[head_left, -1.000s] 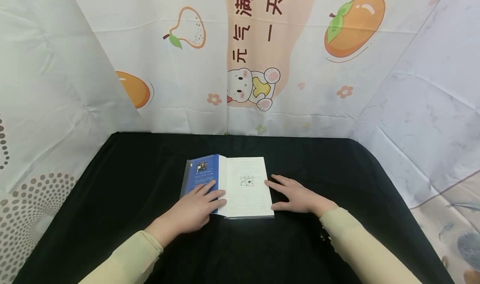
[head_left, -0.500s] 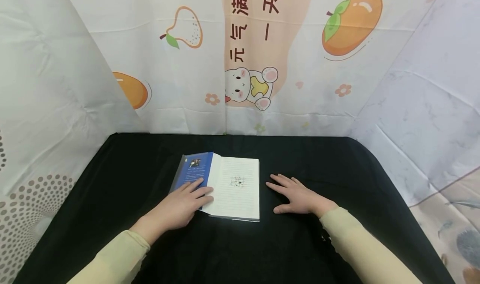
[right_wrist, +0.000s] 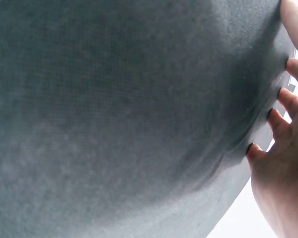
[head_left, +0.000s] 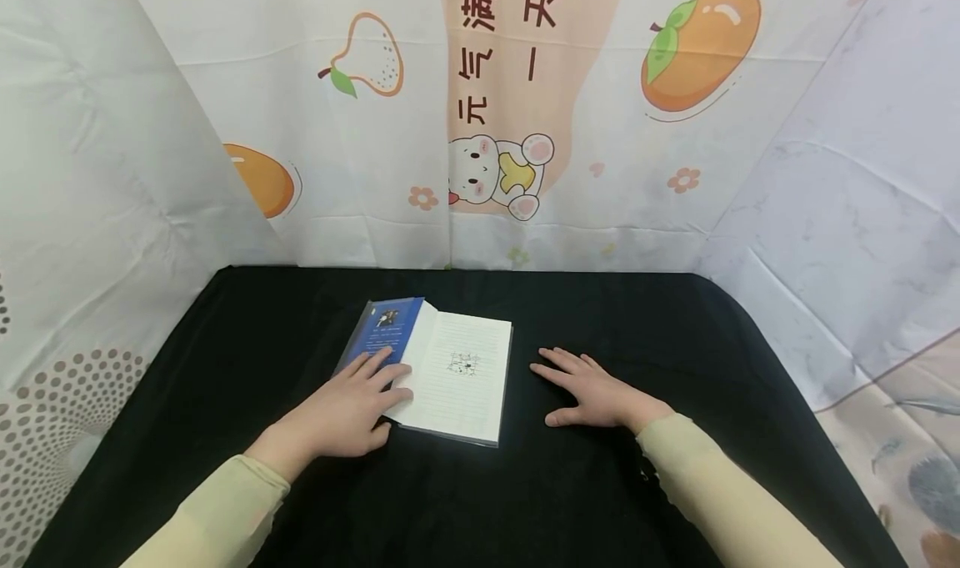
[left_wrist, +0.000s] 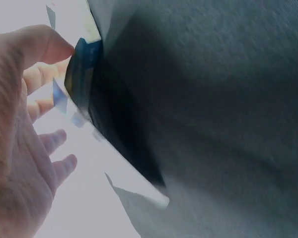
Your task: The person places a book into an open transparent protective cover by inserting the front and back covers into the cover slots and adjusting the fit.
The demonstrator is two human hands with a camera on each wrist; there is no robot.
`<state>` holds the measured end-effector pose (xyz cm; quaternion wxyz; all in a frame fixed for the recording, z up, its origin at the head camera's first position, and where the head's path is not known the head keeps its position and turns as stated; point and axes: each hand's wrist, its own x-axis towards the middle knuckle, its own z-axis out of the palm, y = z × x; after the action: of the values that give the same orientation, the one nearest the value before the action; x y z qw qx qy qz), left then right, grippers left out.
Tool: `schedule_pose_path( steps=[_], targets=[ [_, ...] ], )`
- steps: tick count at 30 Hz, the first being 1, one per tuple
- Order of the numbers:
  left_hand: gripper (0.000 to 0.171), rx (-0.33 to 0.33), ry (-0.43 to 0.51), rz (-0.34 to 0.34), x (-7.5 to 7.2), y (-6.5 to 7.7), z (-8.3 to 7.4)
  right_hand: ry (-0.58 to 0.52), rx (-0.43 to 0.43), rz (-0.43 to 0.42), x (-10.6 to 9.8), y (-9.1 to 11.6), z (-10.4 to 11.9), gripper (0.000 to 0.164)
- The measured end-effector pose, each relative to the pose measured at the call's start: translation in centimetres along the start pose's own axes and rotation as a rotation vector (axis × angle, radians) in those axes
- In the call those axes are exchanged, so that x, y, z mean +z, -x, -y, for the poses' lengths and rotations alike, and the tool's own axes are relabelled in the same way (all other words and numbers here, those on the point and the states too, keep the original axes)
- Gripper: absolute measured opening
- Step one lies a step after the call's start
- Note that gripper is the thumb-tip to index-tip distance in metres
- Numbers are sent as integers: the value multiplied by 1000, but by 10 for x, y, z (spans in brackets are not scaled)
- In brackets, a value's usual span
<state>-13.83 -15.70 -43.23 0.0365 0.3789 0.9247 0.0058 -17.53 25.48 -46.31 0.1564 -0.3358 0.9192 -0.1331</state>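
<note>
An open book (head_left: 463,376) lies slightly turned on the black cloth, its lined white page facing up with a small dark drawing in the middle. On its left is a blue flap (head_left: 390,322) with a small photo and text. My left hand (head_left: 351,405) rests across the flap and the page's left edge, fingers spread. In the left wrist view, the thumb (left_wrist: 47,47) is at the book's lower edge near a blue part. My right hand (head_left: 592,393) lies spread on the cloth, to the right of the book and apart from it. The right wrist view shows its fingertips (right_wrist: 278,118) on the cloth.
The black cloth (head_left: 600,493) covers the whole table. White curtains (head_left: 300,126) with fruit and bear prints hang behind its far edge and along both sides.
The book has slid left under my left hand and turned a little clockwise. My right hand touched the page's right edge before; the book has moved away from it, and that hand stayed nearly still.
</note>
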Motion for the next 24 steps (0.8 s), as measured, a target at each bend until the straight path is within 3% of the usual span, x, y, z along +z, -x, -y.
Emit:
schedule_pose_path(
  steps=[15,24],
  targets=[
    [69,95,32,-49,2,-29,-34,-18,-20,14,-3,1,4,81],
    [76,102,52,-1,6,-52,-60,-33,-24,23,-4,0,4,81]
  ],
)
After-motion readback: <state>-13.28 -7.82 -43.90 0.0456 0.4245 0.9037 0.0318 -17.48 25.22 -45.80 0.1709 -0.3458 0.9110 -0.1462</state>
